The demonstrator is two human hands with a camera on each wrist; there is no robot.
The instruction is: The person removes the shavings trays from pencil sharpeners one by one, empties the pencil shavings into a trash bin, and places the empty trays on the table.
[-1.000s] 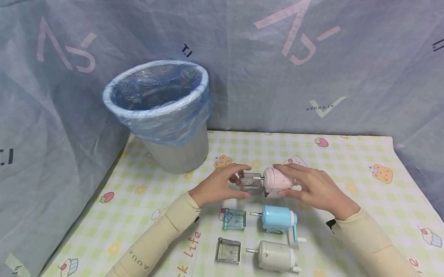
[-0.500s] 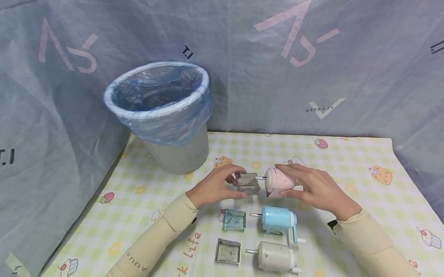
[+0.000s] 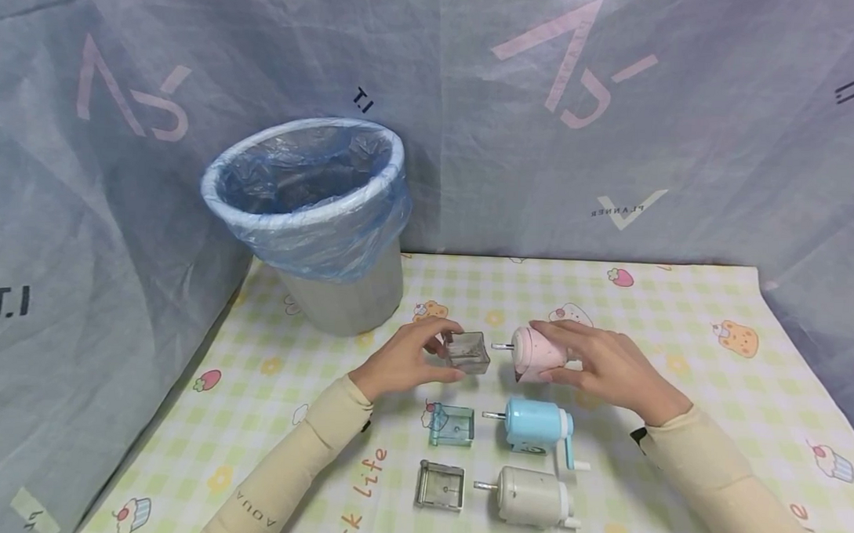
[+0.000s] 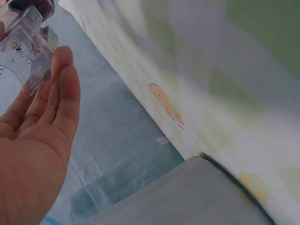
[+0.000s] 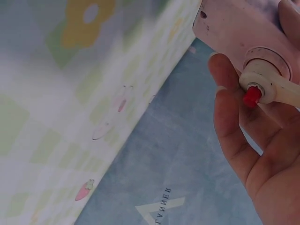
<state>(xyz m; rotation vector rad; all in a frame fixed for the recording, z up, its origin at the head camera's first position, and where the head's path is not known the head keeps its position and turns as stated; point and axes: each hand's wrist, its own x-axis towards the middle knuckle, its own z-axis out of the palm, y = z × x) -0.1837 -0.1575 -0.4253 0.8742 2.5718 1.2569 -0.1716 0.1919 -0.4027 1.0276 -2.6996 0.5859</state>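
In the head view my left hand holds a clear shavings drawer between thumb and fingers. The left wrist view shows the same see-through drawer at its upper left. My right hand grips a pink crank pencil sharpener, whose metal shaft points left toward the drawer; a gap separates them. In the right wrist view, a white crank with a red tip sits on the pink body. Nearer me lie a blue sharpener and a grey one.
Left of these sharpeners lie a blue-tinted drawer and a grey-tinted drawer. A bin with a blue liner stands at the back left of the checked tablecloth. Grey cloth hangs behind.
My left hand has drawn the clear drawer leftward, away from the pink sharpener, widening the gap. My right hand stays almost where it was, still gripping the sharpener.
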